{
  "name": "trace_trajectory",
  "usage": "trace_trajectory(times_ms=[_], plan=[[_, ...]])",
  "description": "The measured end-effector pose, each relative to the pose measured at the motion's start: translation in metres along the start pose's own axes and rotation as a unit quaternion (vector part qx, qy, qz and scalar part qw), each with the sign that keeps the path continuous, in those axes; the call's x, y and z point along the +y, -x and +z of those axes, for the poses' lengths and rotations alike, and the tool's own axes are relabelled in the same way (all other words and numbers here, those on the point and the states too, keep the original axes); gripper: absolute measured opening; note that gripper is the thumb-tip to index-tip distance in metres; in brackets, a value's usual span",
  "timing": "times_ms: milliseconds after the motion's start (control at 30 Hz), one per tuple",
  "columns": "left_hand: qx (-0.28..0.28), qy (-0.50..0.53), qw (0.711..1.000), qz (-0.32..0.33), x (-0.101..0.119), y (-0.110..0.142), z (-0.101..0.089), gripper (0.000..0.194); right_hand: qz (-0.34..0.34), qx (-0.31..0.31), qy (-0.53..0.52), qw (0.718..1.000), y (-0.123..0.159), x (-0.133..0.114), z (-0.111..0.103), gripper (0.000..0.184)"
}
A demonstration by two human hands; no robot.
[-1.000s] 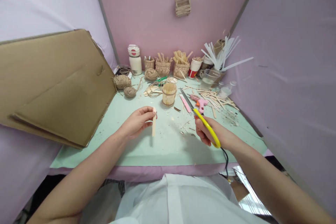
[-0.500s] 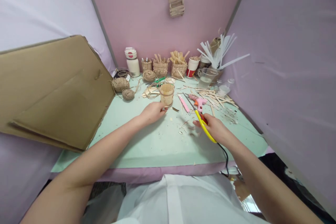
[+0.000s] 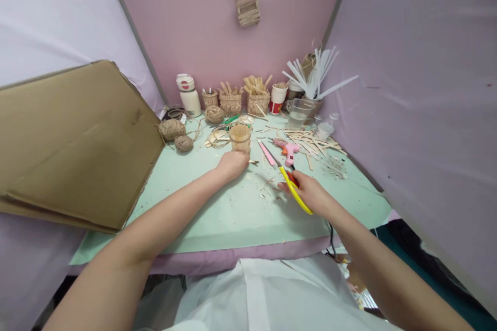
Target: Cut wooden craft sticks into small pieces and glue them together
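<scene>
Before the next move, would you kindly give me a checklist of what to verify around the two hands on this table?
1. Right hand holding the yellow-handled shears: ok.
2. Left hand gripping something: cannot tell; the hand itself hides what it may hold.
3. Small tan cup standing upright behind the left hand: ok.
4. Shears' blades clear of the pink cutter: cannot tell; they look close together.
5. Table between the hands free of debris: not ok; small scraps lie there.
6. Clear cup of liquid standing apart from both hands: ok.
</scene>
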State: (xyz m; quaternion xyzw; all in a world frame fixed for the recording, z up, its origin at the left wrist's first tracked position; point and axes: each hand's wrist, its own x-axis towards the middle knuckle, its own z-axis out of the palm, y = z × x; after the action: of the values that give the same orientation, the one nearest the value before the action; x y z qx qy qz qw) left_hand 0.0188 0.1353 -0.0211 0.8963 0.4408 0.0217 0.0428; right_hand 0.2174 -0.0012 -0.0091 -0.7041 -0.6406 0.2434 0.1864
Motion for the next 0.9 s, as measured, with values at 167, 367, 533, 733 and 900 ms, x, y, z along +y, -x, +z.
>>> trace_trajectory(times_ms=[167,367,533,733,900], plan=[[0.02,-0.014,1.0,-0.015,0.002,0.007,-0.009,0.026,-0.008,0.003,0.009,1.0,0.0,0.0,0.004,0.038],[0.012,0.144,0.985,-0.092,-0.026,0.035,-0.021,0.022,-0.024,-0.028,0.011,0.999,0.002,0.0,0.008,0.036],[-0.029,0.239,0.963,-0.121,-0.043,0.056,-0.018,0.025,-0.028,-0.054,0.028,0.998,0.001,-0.007,0.011,0.038],[0.096,0.255,0.95,-0.154,-0.047,0.067,-0.027,0.029,-0.005,-0.074,-0.015,0.997,0.001,-0.021,0.014,0.04],[0.093,0.171,0.976,-0.097,-0.034,0.068,-0.026,0.029,0.004,-0.159,-0.151,0.976,0.008,-0.04,0.011,0.035]])
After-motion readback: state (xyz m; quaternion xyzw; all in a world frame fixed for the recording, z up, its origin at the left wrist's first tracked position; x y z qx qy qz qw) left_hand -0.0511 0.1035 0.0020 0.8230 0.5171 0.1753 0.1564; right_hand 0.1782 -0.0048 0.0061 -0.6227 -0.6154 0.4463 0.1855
